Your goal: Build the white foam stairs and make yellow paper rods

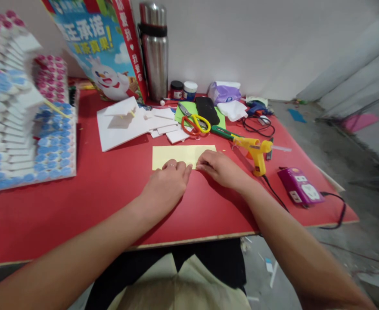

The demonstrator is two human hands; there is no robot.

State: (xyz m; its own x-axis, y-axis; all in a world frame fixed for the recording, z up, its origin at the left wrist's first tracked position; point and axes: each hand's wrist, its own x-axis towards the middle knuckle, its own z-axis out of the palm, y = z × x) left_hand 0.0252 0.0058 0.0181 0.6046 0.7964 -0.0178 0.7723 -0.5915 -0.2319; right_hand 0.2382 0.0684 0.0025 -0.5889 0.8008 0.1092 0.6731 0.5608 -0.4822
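Note:
A pale yellow sheet of paper (176,155), a long rectangle, lies flat on the red table. My left hand (168,183), with a ring on one finger, is closed with its curled fingers on the near edge of the paper. To its right, my right hand (220,168) pinches the same edge near the right end. The fingertips of both hands almost meet, and they hide part of the edge. Just beyond the paper are white foam board pieces (120,133) and scissors (196,123) with orange and yellow handles.
A yellow hot glue gun (257,150) and a purple power socket (299,186) with cords lie to the right. At left stands a foam model (55,148) with blue and pink rolls. A steel thermos (157,64), paint jars (189,90) and a printed bag (102,47) line the wall.

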